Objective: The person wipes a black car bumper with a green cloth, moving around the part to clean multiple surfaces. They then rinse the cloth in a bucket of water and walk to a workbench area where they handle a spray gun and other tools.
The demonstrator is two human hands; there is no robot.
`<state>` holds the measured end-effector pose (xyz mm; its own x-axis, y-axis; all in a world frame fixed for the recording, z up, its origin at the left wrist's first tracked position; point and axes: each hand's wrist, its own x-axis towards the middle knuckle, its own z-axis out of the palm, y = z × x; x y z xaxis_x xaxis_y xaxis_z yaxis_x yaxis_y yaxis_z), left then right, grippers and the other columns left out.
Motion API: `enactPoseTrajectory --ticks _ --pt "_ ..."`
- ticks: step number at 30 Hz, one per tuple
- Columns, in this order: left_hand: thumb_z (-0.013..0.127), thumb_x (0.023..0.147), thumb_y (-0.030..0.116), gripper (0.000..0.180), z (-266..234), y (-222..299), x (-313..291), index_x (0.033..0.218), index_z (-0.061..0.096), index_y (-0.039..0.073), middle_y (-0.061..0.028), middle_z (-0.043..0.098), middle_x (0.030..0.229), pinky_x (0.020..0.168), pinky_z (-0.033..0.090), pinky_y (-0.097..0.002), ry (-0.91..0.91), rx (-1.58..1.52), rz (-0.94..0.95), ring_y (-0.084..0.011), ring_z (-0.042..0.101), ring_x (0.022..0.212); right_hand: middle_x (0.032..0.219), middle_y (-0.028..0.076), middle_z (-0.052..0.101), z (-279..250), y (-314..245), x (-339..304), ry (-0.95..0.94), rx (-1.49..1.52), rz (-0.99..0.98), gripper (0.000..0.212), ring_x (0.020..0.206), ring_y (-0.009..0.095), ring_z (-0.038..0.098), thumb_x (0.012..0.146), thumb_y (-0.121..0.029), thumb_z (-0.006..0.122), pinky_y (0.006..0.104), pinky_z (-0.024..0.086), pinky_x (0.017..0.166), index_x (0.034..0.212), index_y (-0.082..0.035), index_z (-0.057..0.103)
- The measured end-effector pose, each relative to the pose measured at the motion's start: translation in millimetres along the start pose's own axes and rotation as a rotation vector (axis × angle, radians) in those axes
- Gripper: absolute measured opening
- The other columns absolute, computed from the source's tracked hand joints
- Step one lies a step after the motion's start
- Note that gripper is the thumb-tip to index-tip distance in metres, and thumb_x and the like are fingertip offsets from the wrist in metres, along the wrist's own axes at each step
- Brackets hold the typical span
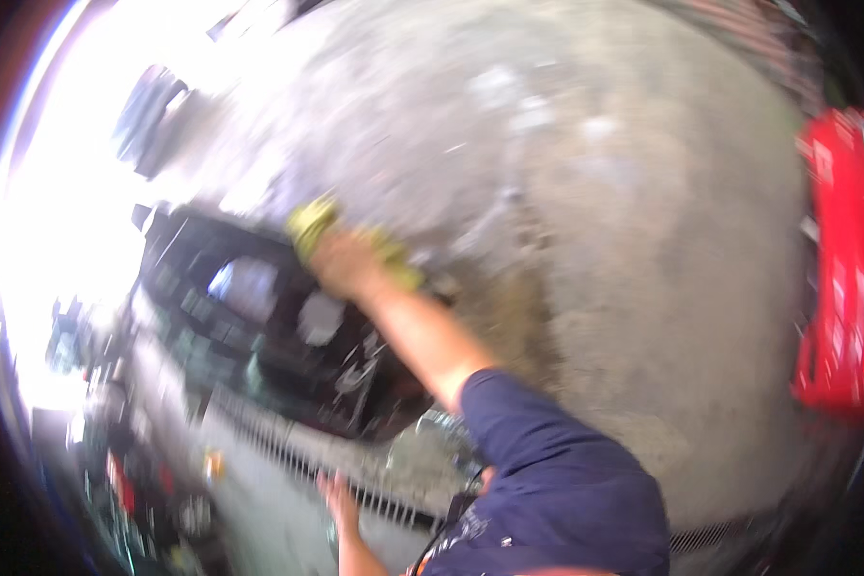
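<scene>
My right arm reaches up and to the left, and my right hand [348, 261] is closed on a yellow-green cloth [312, 226] that bunches out on both sides of the fingers. The cloth is at the upper edge of a dark, glossy surface [288, 336], which looks like part of a car with window glass and pale round patches. Blur hides whether the cloth touches it. My left hand [336, 499] is low in the picture, fingers stretched out, holding nothing that I can see. It appears beside the slotted floor grate.
A slotted drain grate [278, 451] crosses the floor at the lower left. Stained concrete [662, 259] spreads to the right, with a red car [840, 259] at the far right edge. Another vehicle [149, 115] stands in glare at the upper left.
</scene>
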<state>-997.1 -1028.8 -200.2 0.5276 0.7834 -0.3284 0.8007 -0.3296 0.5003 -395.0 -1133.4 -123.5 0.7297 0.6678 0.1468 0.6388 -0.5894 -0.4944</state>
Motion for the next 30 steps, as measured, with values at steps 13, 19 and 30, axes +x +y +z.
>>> enactPoseTrajectory --ticks 13,19,30 --pt "0.074 0.096 0.035 0.085 4.2 -97.5 -69.3 0.157 0.031 -0.009 -0.0281 0.061 0.139 0.108 0.049 -0.045 -0.317 -0.14 -0.377 -0.0339 0.06 0.127 0.109 0.025 0.074 113.6 177.7 -267.5 0.094 0.487 0.922 0.031 0.105 0.039 0.071 0.102 -0.021 0.049 0.051 0.054 0.091 0.11 -0.001 0.071" --pt "0.075 0.091 0.041 0.083 -50.8 -197.0 -150.0 0.15 0.046 -0.012 -0.0316 0.064 0.138 0.106 0.05 -0.0432 -0.007 -0.117 -0.372 -0.0372 0.064 0.129 0.132 0.022 0.067 137.8 203.0 -449.9 -0.545 -0.213 0.778 0.047 0.126 0.035 0.064 0.099 -0.028 0.06 0.0476 0.049 0.107 0.142 -0.007 0.061" --pt "0.075 0.095 0.041 0.063 -115.2 -371.0 -154.2 0.142 0.061 0.001 -0.0126 0.073 0.116 0.069 0.056 -0.0362 0.154 -0.895 -0.911 -0.0201 0.07 0.09 0.105 0.023 0.076 155.1 -234.9 -325.7 -1.193 0.202 0.014 0.042 0.098 0.032 0.073 0.085 -0.035 0.067 0.0423 0.055 0.088 0.116 -0.007 0.075"
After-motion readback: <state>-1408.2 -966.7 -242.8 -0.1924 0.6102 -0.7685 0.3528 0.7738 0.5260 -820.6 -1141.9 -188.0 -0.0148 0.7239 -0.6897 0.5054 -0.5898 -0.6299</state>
